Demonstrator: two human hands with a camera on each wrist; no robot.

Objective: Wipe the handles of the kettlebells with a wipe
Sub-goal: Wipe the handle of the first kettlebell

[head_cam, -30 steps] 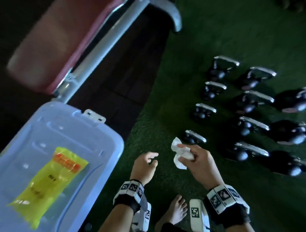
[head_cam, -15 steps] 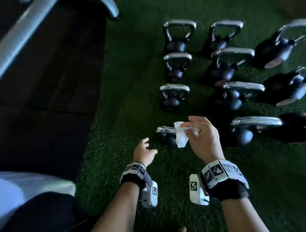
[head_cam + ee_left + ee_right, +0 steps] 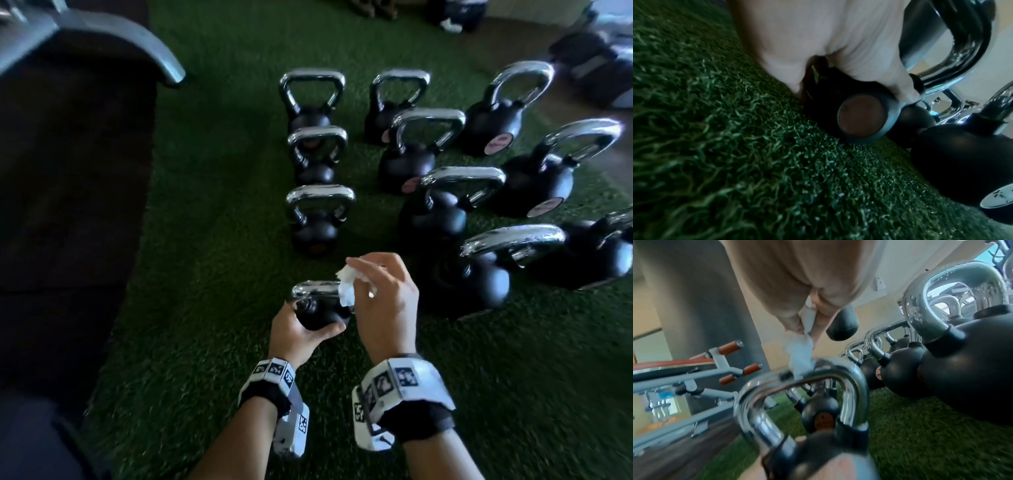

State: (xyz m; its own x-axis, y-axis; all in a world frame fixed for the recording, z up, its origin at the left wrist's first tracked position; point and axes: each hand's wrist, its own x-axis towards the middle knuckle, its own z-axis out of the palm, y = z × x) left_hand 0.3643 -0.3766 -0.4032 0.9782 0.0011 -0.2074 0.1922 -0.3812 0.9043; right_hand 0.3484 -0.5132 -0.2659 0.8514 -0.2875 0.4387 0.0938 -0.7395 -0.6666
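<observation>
Several black kettlebells with chrome handles stand in rows on green turf. The nearest small kettlebell is held round its black ball by my left hand. Its chrome handle points up. My right hand pinches a crumpled white wipe between thumb and fingers. The wipe hangs down and touches the right end of that handle.
More kettlebells stand behind and to the right, the closest a large one. A weight bench's grey metal foot reaches in at the upper left over dark flooring. Open turf lies around my wrists.
The view swung from a plastic bin with a yellow packet to the kettlebells. My left hand reached forward and took hold of the nearest kettlebell's ball. My right hand brought the wipe onto its handle.
</observation>
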